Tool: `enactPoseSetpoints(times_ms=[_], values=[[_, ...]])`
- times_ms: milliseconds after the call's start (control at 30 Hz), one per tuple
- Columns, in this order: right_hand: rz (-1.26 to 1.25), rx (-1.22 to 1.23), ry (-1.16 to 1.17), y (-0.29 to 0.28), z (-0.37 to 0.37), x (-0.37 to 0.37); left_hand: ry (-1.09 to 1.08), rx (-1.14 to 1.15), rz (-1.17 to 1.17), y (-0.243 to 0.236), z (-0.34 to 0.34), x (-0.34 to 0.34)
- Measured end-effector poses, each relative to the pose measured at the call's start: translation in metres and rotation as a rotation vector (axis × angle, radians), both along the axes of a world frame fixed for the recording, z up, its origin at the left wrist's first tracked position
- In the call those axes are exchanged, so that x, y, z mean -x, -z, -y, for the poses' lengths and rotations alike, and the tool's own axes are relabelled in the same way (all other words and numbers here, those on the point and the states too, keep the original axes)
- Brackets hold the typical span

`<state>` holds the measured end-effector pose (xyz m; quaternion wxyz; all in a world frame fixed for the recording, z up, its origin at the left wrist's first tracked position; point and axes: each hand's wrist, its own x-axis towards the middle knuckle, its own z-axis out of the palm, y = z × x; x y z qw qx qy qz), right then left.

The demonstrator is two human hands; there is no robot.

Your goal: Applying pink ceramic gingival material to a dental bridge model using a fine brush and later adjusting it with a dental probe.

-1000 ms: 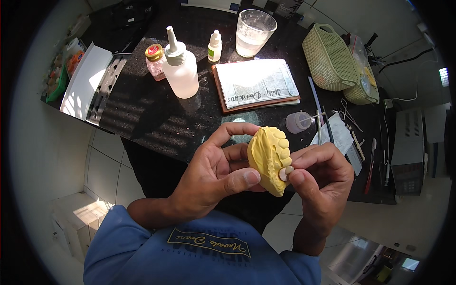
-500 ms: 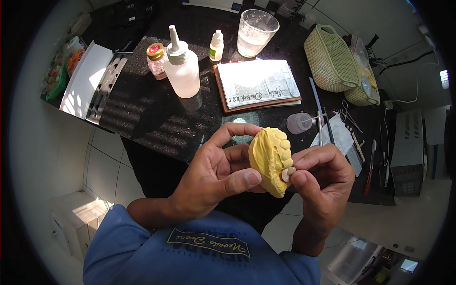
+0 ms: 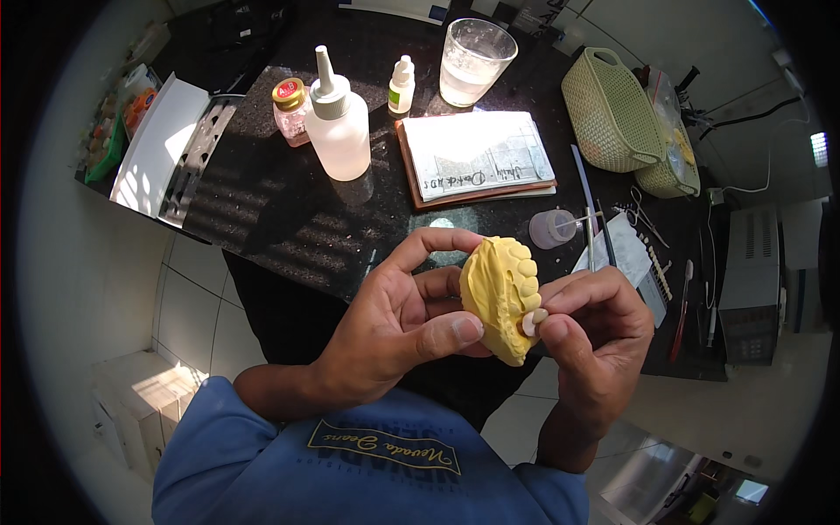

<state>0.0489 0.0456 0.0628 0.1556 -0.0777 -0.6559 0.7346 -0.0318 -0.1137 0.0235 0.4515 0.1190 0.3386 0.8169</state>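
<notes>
A yellow plaster dental model [image 3: 497, 297] with a row of moulded teeth is tilted up in front of me, its teeth toward the right. My left hand [image 3: 402, 319] is closed round its left side, thumb on the near face and index finger at the top edge. My right hand [image 3: 599, 328] pinches a small artificial tooth [image 3: 535, 320], whitish with a pink base, between thumb and index finger. The tooth is against the model's lower right edge, by a gap in the tooth row; whether it is seated there I cannot tell.
On the dark counter stand a squeeze bottle [image 3: 339, 136], a pink jar [image 3: 293, 118], a dropper bottle [image 3: 401, 86] and a glass of water [image 3: 472, 74]. Behind the model lie a notebook [image 3: 477, 157] and a small cup [image 3: 552, 228]. Tools and woven baskets [image 3: 608, 114] are at right.
The small tooth has turned slightly and shifted a little to the right in my right fingers. My left hand keeps its hold on the model, nearly still.
</notes>
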Motion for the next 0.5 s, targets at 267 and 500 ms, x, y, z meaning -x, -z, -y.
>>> enactPoseSetpoints(times_ms=[267, 500], values=[[-0.012, -0.001, 0.019, -0.0018, 0.0041, -0.0008, -0.012, -0.025, 0.025, -0.0015, 0.0014, -0.0009], [-0.012, 0.007, 0.048, -0.0048, 0.0068, -0.0012, 0.023, -0.025, 0.059, -0.0010, 0.0033, -0.0001]])
